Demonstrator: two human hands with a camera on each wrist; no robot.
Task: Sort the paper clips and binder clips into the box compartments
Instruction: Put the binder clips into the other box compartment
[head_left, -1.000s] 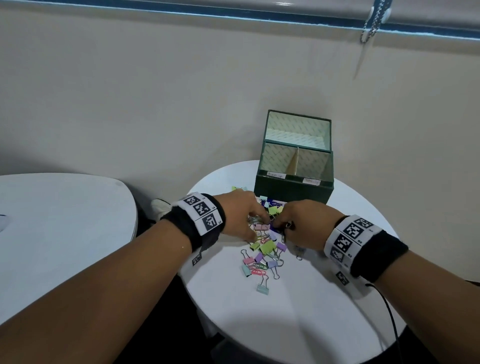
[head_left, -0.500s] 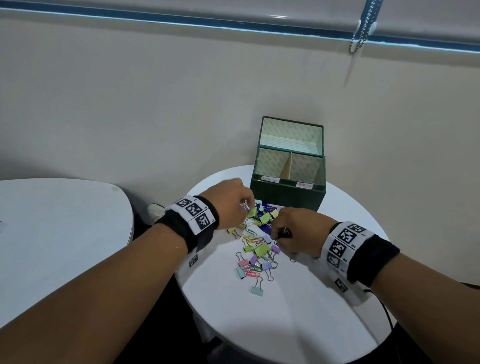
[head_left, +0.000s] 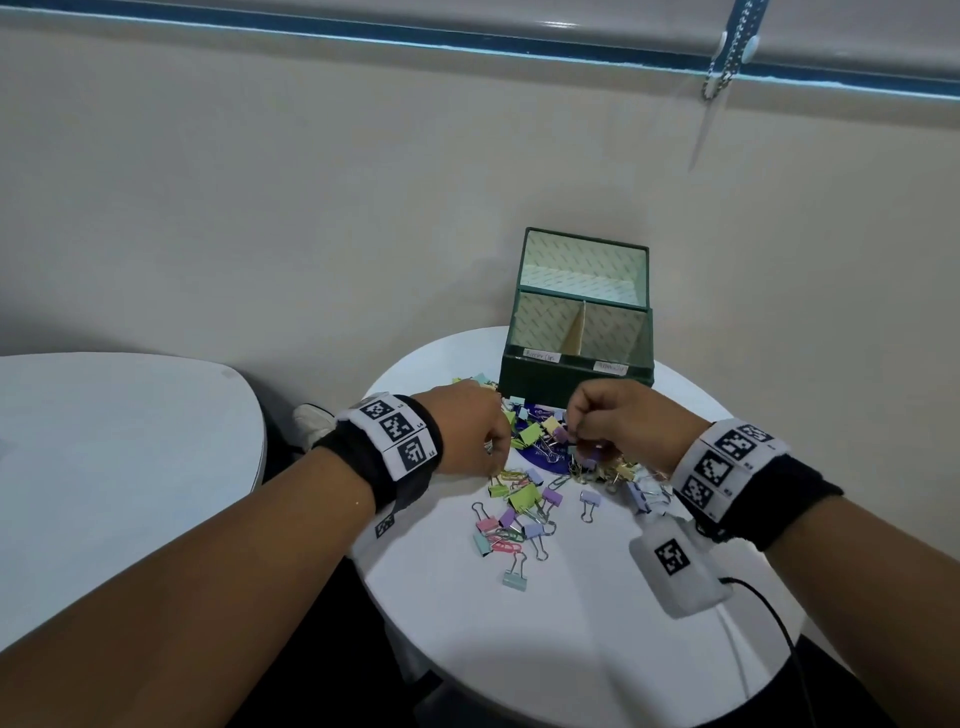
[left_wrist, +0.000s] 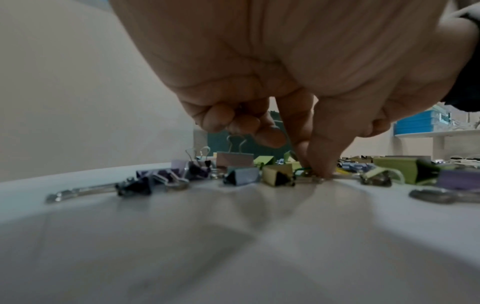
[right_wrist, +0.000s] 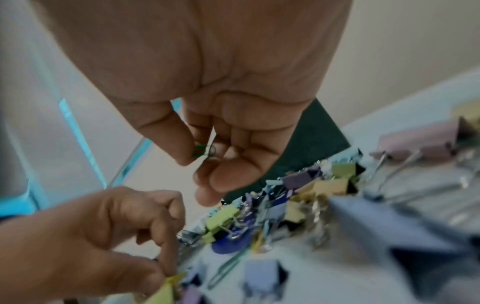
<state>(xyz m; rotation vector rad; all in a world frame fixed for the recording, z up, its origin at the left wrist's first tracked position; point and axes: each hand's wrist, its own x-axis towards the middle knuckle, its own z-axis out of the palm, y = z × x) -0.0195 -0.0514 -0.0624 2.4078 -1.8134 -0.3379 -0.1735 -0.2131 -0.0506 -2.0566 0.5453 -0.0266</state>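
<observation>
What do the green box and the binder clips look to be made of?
Green box: looks like rigid cardboard, matte dark green outside, with a pale patterned paper lining and a thin tan divider. Binder clips: folded sheet metal bodies in matte pastel paint, black inside in the left wrist view, with shiny bare wire handles.

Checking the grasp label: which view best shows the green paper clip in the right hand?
Right wrist: the green paper clip sits pinched in the right hand. In the head view the hand hides it; the left wrist view misses that hand.
</observation>
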